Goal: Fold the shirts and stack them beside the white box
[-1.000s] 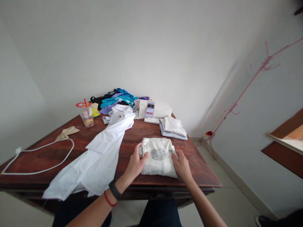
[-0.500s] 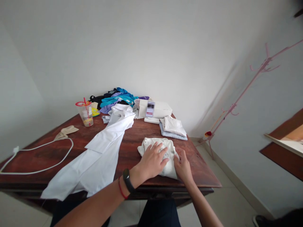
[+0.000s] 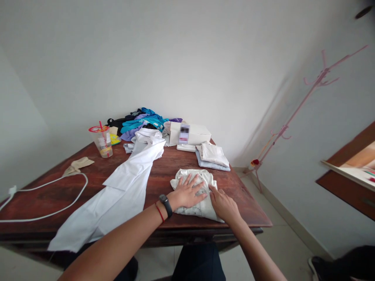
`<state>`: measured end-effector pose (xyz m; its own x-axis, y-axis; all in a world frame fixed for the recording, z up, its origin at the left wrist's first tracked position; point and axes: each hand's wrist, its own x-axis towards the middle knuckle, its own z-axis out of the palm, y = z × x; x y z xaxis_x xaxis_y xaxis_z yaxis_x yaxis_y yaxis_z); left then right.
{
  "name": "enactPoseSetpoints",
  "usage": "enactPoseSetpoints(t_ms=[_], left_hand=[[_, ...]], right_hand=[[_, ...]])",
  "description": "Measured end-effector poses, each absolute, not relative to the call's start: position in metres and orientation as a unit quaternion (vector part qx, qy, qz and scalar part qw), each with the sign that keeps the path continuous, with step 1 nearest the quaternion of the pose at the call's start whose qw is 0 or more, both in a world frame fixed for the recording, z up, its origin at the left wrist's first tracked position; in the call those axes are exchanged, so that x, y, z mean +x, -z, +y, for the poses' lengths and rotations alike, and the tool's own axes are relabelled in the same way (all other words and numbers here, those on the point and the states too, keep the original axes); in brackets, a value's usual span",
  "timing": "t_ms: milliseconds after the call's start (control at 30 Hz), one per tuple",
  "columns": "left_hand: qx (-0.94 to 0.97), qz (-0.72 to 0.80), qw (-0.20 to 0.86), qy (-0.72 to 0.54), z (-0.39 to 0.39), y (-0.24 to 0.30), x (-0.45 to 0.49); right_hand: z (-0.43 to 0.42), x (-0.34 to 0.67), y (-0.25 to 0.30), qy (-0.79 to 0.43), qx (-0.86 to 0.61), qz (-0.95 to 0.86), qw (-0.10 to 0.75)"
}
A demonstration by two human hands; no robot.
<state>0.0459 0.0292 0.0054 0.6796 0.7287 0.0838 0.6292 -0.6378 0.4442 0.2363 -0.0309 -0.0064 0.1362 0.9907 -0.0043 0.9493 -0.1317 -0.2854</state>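
Observation:
A folded off-white garment [image 3: 195, 210] with a faint dark print lies near the front edge of the wooden table [image 3: 246, 203]. My left hand [image 3: 190, 194] rests flat on top of it, fingers spread. At the garment's right edge, my right hand [image 3: 224, 203] has its index finger along the cloth and its other fingers curled at the side; the thumb is hidden. To the left stretches a long white garment [image 3: 125, 183], its lower end hanging over the table's front edge.
Folded clothes [image 3: 213, 156] are stacked at the back right, near a white box [image 3: 196, 132]. A heap of coloured clothes [image 3: 143, 123] lies against the wall. On the left are a plastic cup [image 3: 103, 143], a beige cloth [image 3: 77, 164] and a white cable [image 3: 79, 199]. A pink coat stand [image 3: 301, 101] leans right.
My right hand has shifted slightly left and up along the garment's edge, its index finger now straighter. My left hand has flattened onto the cloth. The view has turned slightly.

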Motion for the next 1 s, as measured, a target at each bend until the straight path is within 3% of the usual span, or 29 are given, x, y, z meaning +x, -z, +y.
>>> enactPoseSetpoints(t_ms=[67,167,233,300,400,500,633,800,1000], left_hand=[[0.896,0.377,0.206,-0.115,0.036,-0.007,0.047],[0.892,0.386,0.204,-0.118,0.047,-0.007,0.049],[0.888,0.398,0.189,-0.133,0.053,-0.005,0.052],[0.886,0.405,0.176,-0.141,0.056,-0.001,0.053],[0.891,0.399,0.163,-0.144,0.056,0.006,0.051],[0.897,0.39,0.163,-0.132,0.053,0.008,0.046],[0.912,0.354,0.172,-0.112,0.042,0.001,0.042],[0.915,0.334,0.193,-0.122,0.03,-0.004,0.04],[0.889,0.31,0.235,-0.241,0.044,-0.001,0.023]], right_hand=[[-0.031,0.241,0.014,-0.105,-0.744,-0.636,0.178],[-0.035,0.253,0.022,-0.171,-0.713,-0.577,0.36],[-0.041,0.262,0.02,-0.299,-0.669,-0.495,0.467],[-0.046,0.269,0.012,-0.47,-0.597,-0.397,0.514],[-0.05,0.276,-0.001,-0.645,-0.503,-0.294,0.494],[-0.042,0.277,-0.006,-0.705,-0.461,-0.264,0.47],[-0.025,0.265,-0.003,-0.745,-0.422,-0.244,0.456],[-0.018,0.249,-0.001,-0.734,-0.475,-0.231,0.426],[-0.017,0.252,-0.028,-0.723,-0.502,-0.207,0.427]])
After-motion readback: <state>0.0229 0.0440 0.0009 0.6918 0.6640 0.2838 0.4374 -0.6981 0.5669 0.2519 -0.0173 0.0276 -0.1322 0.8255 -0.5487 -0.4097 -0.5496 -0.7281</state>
